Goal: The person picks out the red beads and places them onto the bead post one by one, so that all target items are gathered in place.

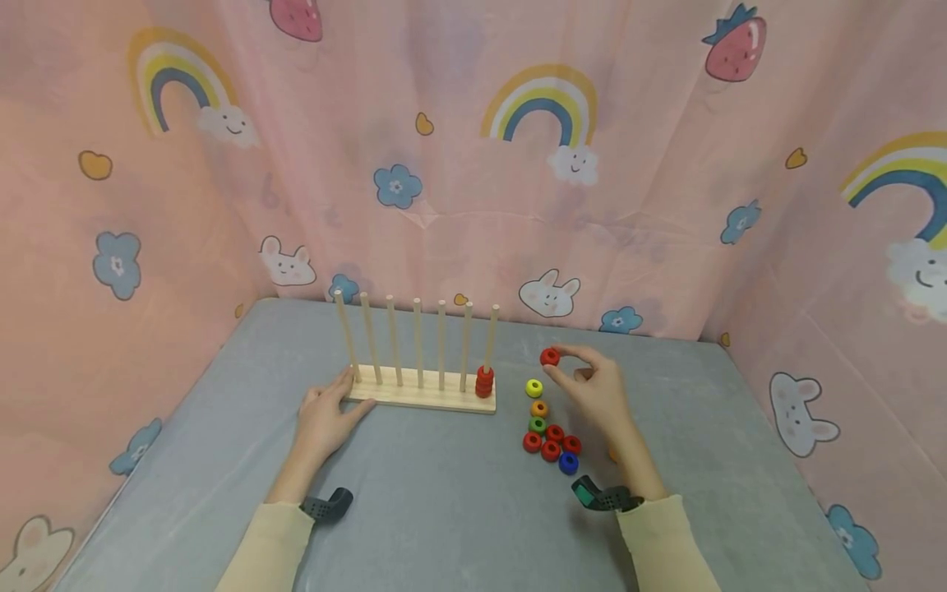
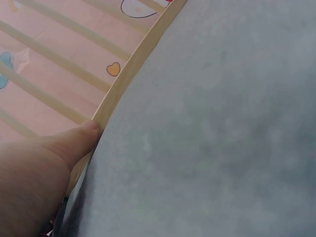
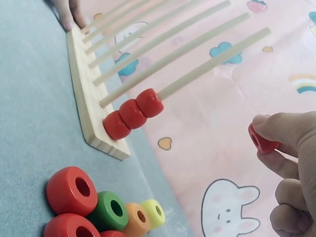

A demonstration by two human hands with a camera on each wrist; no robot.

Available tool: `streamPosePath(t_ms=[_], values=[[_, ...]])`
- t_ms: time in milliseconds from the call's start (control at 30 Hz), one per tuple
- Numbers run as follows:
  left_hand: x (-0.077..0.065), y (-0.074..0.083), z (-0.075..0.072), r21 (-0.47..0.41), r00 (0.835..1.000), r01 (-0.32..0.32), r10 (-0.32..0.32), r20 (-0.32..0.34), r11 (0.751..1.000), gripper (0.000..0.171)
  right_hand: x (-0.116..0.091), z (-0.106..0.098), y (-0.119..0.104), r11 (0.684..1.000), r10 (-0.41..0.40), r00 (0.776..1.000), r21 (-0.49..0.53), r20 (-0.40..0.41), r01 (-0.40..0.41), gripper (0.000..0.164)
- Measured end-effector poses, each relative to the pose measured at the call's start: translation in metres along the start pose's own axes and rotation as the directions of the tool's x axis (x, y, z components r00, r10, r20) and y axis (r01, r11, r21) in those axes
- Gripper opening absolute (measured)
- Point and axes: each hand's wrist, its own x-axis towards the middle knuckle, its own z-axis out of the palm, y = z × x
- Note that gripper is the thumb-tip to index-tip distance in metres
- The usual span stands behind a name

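Red bead sits pinched between the thumb and finger of the right hand in the head view, apart from the rightmost peg. Threading, I judge, calls for bringing it leftward over the peg's tip, hole lined up with the dowel, and letting go only once the wood has entered. On the near side of that pinch lie a yellow bead, an orange bead, a green bead, loose red beads and a blue bead.

From the left wrist, the left hand lays its thumb along the edge of the pale wooden base; with its fingers at the end, this grip should steady everything.

Right wrist: three barrel-shaped stacked beads hug the peg's foot, left of the right hand. Glossy, rounded paint contrasts with bare, straight wood. The held bead's hole faces away from the palm; keeping the thumb clear of it should help.
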Motion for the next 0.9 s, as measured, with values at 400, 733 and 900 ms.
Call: streamPosePath(t_ms=[400, 733, 900], values=[[0.0, 0.0, 0.0, 0.01, 1.0, 0.001, -0.001, 0.0, 1.0, 0.078, 0.006, -0.001, -0.017, 0.999, -0.031, 1.0, -0.018, 0.005, 0.031, 0.036], [0.0, -0.001, -0.001, 0.014, 1.0, -0.003, 0.003, -0.001, 1.0, 0.078, 0.014, 0.0, -0.023, 0.996, -0.085, 0.996, -0.014, -0.014, 0.085, 0.036], [0.001, 0.001, 0.003, 0.025, 1.0, -0.013, 0.014, -0.011, 1.0, 0.078, 0.016, -0.002, -0.023, 0.991, -0.13, 0.991, -0.013, -0.019, 0.13, 0.034]])
